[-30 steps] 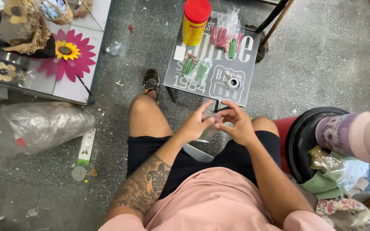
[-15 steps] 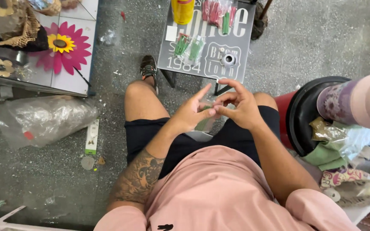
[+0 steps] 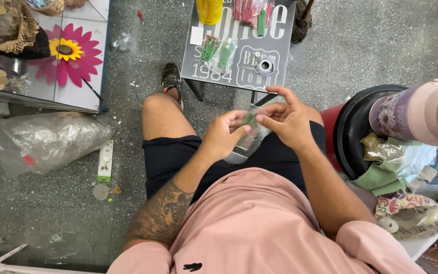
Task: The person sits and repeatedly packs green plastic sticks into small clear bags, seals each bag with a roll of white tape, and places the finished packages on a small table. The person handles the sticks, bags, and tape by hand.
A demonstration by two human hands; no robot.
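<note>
Left hand point(image 3: 224, 136) and right hand point(image 3: 287, 122) pinch a small clear packet point(image 3: 248, 133) of green sticks above the lap, fingers closed on its edges. Risk: if the film tears abruptly, sticks may scatter onto the floor point(image 3: 67, 213) beside the tray point(image 3: 280, 56).

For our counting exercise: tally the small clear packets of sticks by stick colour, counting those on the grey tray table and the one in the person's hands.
Green-stick packets: 4, two side by side, one near the red ones, one in the hands
Red-stick packets: at least 1, cut off by the frame edge
Total: 5
</note>
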